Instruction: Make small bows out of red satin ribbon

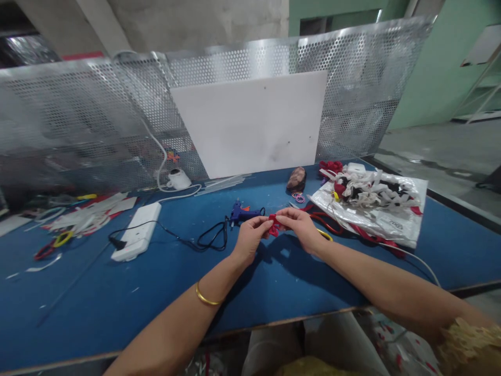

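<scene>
The left hand point(249, 239) and right hand point(303, 228) pinch a red ribbon piece point(274, 227) near the glue gun point(241, 213), apparently shaping or adjusting it; the next move likely calls for steady fingertips.

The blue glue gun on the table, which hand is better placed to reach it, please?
Likely the left hand: it is close beside the blue glue gun, while the right hand is farther off, across the red piece that both hold.

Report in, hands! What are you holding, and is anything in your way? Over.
Left hand, right hand: both pinching red bit. Glue gun just beyond left hand, yellow handle by right wrist. Neither seems in the way.
</scene>
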Demonstrator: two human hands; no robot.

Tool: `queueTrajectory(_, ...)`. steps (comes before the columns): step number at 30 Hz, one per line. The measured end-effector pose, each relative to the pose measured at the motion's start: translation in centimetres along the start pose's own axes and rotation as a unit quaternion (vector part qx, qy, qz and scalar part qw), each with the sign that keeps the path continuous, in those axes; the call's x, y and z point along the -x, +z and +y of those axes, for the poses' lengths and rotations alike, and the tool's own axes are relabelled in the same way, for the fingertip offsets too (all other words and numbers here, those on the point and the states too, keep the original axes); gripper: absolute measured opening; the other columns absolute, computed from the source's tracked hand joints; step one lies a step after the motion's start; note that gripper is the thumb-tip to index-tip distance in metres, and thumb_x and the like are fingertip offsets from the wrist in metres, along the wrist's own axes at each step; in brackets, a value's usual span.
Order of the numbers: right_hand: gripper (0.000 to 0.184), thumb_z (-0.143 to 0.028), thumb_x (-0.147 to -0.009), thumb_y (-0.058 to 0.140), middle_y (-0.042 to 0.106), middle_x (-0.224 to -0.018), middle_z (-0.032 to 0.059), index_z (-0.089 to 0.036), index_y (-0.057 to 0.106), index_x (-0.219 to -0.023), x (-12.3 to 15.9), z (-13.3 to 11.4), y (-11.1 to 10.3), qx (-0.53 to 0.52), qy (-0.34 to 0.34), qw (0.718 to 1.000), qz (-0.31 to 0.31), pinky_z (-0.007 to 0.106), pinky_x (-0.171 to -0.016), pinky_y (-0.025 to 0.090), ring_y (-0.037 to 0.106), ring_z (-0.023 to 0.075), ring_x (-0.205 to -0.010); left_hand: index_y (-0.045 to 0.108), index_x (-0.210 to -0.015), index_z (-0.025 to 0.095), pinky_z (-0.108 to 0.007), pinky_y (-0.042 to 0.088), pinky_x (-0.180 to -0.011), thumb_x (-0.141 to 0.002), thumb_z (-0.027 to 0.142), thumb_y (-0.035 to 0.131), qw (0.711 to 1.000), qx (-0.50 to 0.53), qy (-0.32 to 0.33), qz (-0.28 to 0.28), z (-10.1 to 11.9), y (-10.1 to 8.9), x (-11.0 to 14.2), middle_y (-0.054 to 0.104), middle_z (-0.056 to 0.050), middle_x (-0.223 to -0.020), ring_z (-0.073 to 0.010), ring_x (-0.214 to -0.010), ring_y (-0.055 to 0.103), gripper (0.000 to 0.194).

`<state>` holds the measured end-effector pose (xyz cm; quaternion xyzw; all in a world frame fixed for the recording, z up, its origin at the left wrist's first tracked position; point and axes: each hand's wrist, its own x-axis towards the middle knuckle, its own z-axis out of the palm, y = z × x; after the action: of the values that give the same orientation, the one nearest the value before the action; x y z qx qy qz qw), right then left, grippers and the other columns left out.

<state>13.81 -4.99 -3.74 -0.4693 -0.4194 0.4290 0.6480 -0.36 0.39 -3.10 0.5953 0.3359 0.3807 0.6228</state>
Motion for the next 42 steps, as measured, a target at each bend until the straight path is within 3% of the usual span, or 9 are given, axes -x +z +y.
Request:
queueTrajectory(6,0.023,-0.037,-0.066,0.072,0.06,-0.059,-0.0011,-0.017,0.062,-0.07,0.17,0.73,0.36,0.002,0.012,1.0,0.016,0.025,-0.057,0.041,0.054,0.0112,-0.055,0.071,-0.08,0.013,-0.02,0.039,-0.052,-0.066,0.036,0.072,0.998,-0.001,0.041,0.052,-0.15,0.27,0.03,0.062,0.0,-0.059,-0.0086,-0.052,0.05,0.027)
queueTrajectory(10,0.022,-0.035,-0.067,0.071,0.057,-0.054,-0.0026,-0.017,0.059,-0.068,0.41,0.82,0.59,0.002,0.024,1.0,-0.005,0.024,-0.054,0.039,0.053,0.0107,-0.052,0.07,-0.079,0.013,-0.02,0.039,-0.053,-0.068,0.034,0.07,0.997,0.001,0.045,0.068,-0.29,0.32,-0.12,0.061,0.0,-0.058,-0.009,-0.053,0.05,0.024)
queueTrajectory(16,0.02,-0.032,-0.067,0.067,0.056,-0.051,-0.0031,-0.018,0.054,-0.065,0.69,0.4,0.76,-0.003,0.062,0.997,-0.036,0.023,-0.053,0.038,0.052,0.0101,-0.05,0.07,-0.078,0.013,-0.02,0.038,-0.053,-0.068,0.034,0.07,0.996,-0.017,0.048,0.069,-0.41,0.21,-0.14,0.061,0.001,-0.058,-0.0083,-0.052,0.047,0.023)
queueTrajectory(25,0.015,-0.028,-0.068,0.064,0.063,-0.057,-0.0001,-0.017,0.054,-0.066,0.62,0.14,0.67,0.01,0.052,0.995,-0.081,0.023,-0.055,0.04,0.056,0.0107,-0.053,0.069,-0.078,0.012,-0.021,0.041,-0.054,-0.069,0.032,0.068,0.995,-0.04,0.057,0.069,-0.69,0.0,-0.34,0.063,0.0,-0.061,-0.0097,-0.053,0.052,0.022)
queueTrajectory(33,0.026,-0.042,-0.075,0.064,0.064,-0.068,-0.0014,-0.017,0.057,-0.081,0.38,0.84,0.48,0.08,0.034,0.993,-0.078,0.021,-0.051,0.041,0.059,0.0102,-0.054,0.067,-0.073,0.012,-0.02,0.039,-0.052,-0.072,0.032,0.065,0.995,-0.063,0.069,0.037,-0.36,0.05,-0.21,0.059,0.001,-0.056,-0.0091,-0.051,0.05,0.019)
queueTrajectory(37,0.028,-0.042,-0.074,0.064,0.059,-0.057,-0.0017,-0.015,0.059,-0.068,0.41,0.94,0.45,0.102,0.023,0.991,-0.084,0.021,-0.049,0.042,0.054,0.009,-0.048,0.066,-0.075,0.012,-0.021,0.039,-0.053,-0.074,0.032,0.064,0.995,-0.07,0.075,0.009,-0.37,0.2,-0.1,0.058,0.002,-0.056,-0.0093,-0.05,0.049,0.02)
queueTrajectory(42,0.023,-0.034,-0.074,0.062,0.056,-0.051,-0.0025,-0.015,0.058,-0.061,0.74,0.89,0.56,0.102,0.006,0.992,-0.07,0.021,-0.047,0.042,0.051,0.0089,-0.045,0.064,-0.076,0.013,-0.022,0.04,-0.055,-0.078,0.03,0.06,0.979,-0.152,0.134,0.024,-0.61,0.13,0.19,0.058,0.001,-0.058,-0.0104,-0.053,0.05,0.018)
